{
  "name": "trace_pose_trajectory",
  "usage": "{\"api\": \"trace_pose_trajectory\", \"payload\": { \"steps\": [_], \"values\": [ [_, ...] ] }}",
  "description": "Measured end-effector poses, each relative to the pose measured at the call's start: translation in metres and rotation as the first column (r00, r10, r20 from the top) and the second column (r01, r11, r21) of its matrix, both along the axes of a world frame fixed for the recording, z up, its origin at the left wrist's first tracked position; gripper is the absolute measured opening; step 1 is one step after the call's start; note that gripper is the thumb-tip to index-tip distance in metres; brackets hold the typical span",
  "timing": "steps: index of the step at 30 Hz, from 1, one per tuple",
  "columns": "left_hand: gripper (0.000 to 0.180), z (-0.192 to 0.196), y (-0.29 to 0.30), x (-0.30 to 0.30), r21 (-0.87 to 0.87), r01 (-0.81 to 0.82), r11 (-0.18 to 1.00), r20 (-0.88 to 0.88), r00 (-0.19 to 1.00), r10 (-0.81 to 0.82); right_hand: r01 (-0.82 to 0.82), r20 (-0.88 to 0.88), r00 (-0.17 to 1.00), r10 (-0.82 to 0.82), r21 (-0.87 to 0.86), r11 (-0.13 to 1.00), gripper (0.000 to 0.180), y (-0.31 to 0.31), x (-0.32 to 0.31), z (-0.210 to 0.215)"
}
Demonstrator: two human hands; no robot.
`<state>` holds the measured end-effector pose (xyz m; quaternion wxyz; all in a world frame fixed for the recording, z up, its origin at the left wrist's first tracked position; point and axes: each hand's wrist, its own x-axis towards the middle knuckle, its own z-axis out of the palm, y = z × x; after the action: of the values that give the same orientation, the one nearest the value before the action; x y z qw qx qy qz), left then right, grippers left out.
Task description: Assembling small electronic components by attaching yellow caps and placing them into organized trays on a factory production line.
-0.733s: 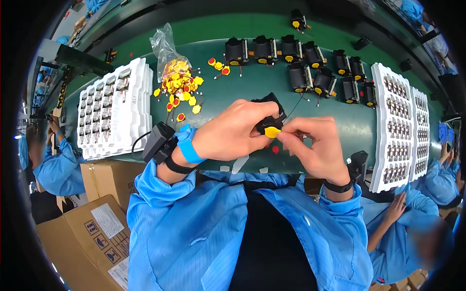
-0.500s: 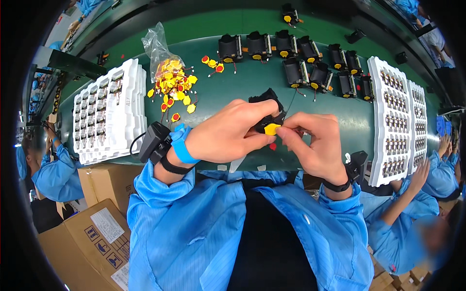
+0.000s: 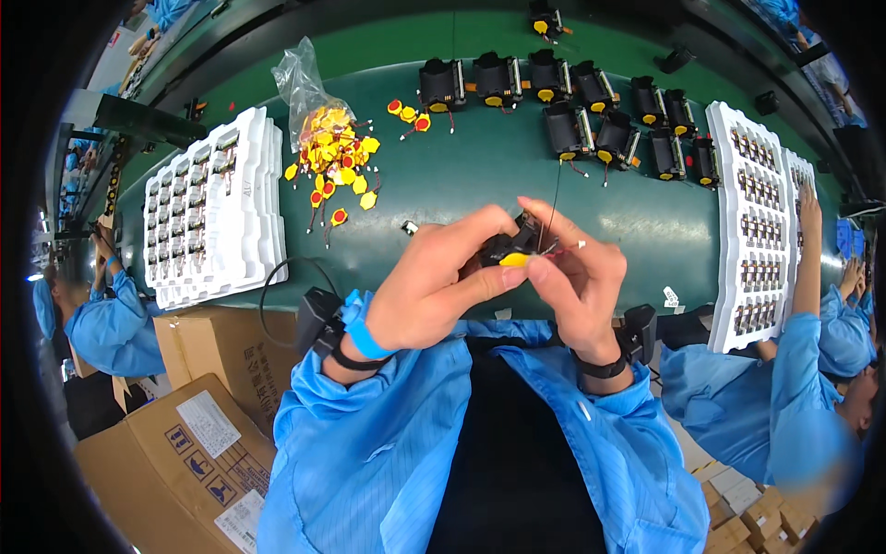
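My left hand and my right hand meet in front of my chest and both grip one small black part with a yellow disc on its front. The fingertips of my right hand pinch at the disc and thin wires beside it. Much of the black part is hidden by my fingers. On the green belt beyond lie a heap of yellow and red discs with wires spilling from a clear plastic bag, and several finished black parts in rows.
White trays of small components stand at the left and right. Cardboard boxes sit at my lower left. Another person's arm in a blue sleeve reaches up to the right tray; a further person sits at far left.
My hands with the black part have stayed together and turned it slightly; the view has shifted a little, so the belt's things sit higher in the picture.
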<state>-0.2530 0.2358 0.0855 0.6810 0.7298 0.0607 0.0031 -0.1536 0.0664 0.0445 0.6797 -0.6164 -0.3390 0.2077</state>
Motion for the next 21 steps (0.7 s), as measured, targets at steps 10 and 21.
{"api": "trace_pose_trajectory", "payload": {
  "steps": [10,21],
  "values": [
    [0.018,-0.011,-0.011,-0.006,0.103,-0.024,0.994,0.025,0.999,0.022,0.025,-0.054,0.998,-0.019,0.104,0.994,0.054,-0.005,-0.003,-0.017],
    [0.027,-0.087,-0.037,0.022,0.711,-0.02,0.703,0.223,0.954,-0.198,-0.031,0.183,0.981,0.069,-0.201,0.979,0.068,-0.042,0.053,-0.054]
  ]
}}
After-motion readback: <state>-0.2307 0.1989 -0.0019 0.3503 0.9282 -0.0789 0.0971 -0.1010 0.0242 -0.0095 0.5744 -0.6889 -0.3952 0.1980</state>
